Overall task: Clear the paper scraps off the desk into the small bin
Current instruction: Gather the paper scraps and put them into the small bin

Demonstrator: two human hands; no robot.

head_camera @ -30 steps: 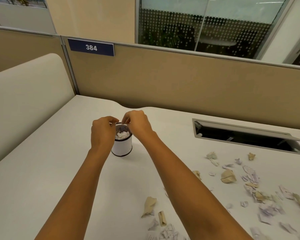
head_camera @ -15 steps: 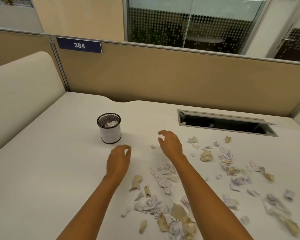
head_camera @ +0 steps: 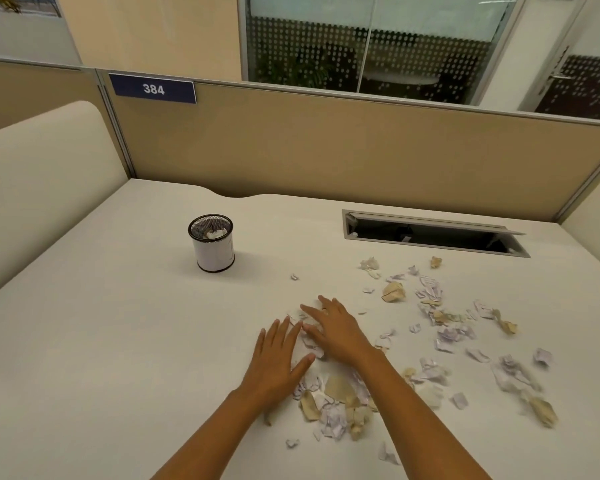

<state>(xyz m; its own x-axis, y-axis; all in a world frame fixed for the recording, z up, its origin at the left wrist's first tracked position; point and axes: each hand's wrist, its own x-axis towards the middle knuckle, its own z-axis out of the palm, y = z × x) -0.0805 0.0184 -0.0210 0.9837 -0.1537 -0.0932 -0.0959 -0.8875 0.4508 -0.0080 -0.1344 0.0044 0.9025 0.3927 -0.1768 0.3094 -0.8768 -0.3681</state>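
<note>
The small bin [head_camera: 212, 252] is a white cylinder with a black mesh rim, standing on the white desk [head_camera: 101, 341] to the left, with white scraps inside. A pile of white and tan paper scraps [head_camera: 336, 400] lies near the front, between my forearms. My left hand [head_camera: 278, 358] rests flat on the desk at the pile's left edge, fingers spread. My right hand [head_camera: 336, 330] lies flat on scraps just right of it, fingers apart. More scraps [head_camera: 444, 327] are scattered to the right, including a tan crumpled piece [head_camera: 392, 292].
An open cable slot [head_camera: 433, 233] is set into the desk at the back right. A tan partition [head_camera: 326, 150] with a blue "384" label [head_camera: 152, 88] runs along the back. A cream panel [head_camera: 39, 188] borders the left side.
Both hands left the bin, came back toward me and to the right, and now lie flat and spread on the scrap pile. The view shifted so the bin sits farther left.
</note>
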